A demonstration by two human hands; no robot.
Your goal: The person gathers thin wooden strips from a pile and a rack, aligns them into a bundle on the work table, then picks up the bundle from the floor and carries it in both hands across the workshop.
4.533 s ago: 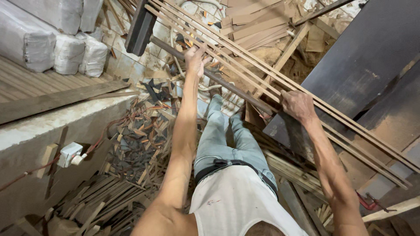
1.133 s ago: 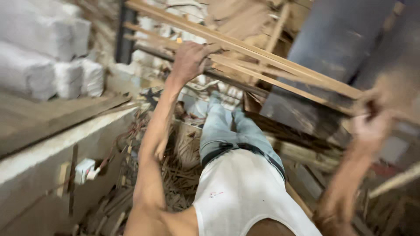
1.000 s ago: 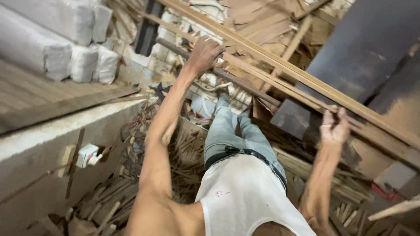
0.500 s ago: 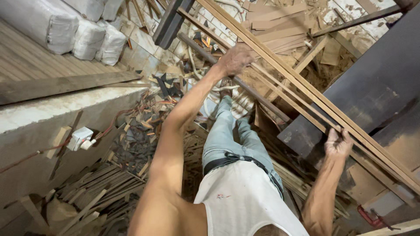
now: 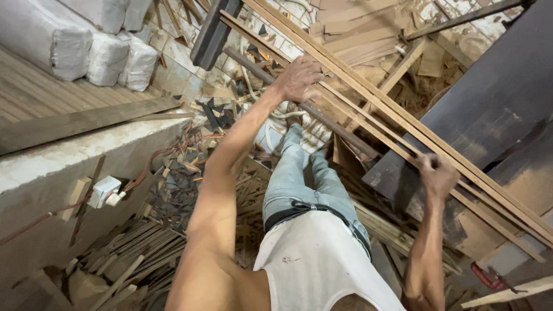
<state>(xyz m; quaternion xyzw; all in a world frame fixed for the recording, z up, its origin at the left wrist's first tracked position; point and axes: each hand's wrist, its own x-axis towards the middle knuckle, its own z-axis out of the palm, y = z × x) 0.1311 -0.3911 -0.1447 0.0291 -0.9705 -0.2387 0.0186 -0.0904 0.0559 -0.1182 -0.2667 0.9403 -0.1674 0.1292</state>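
Wood scraps [image 5: 173, 190] litter the workshop floor beside a concrete ledge [image 5: 69, 167]. Long wooden strips [image 5: 368, 109] slant across a dark board [image 5: 489, 109] — left hand [image 5: 298, 79] curled over them, right hand [image 5: 438, 174] clamped lower down.

Left hand [image 5: 299, 78] gripping long wooden strips [image 5: 368, 109], fingers wrapping over them. Right hand [image 5: 438, 175] clutching same strips further down their length, just beside dark board [image 5: 489, 115]. Strips lying slanted across dark board. White sacks [image 5: 109, 55] sitting well apart from strips. Wood scraps [image 5: 144, 253] lying below strips. White socket box [image 5: 105, 192] sitting near scraps.
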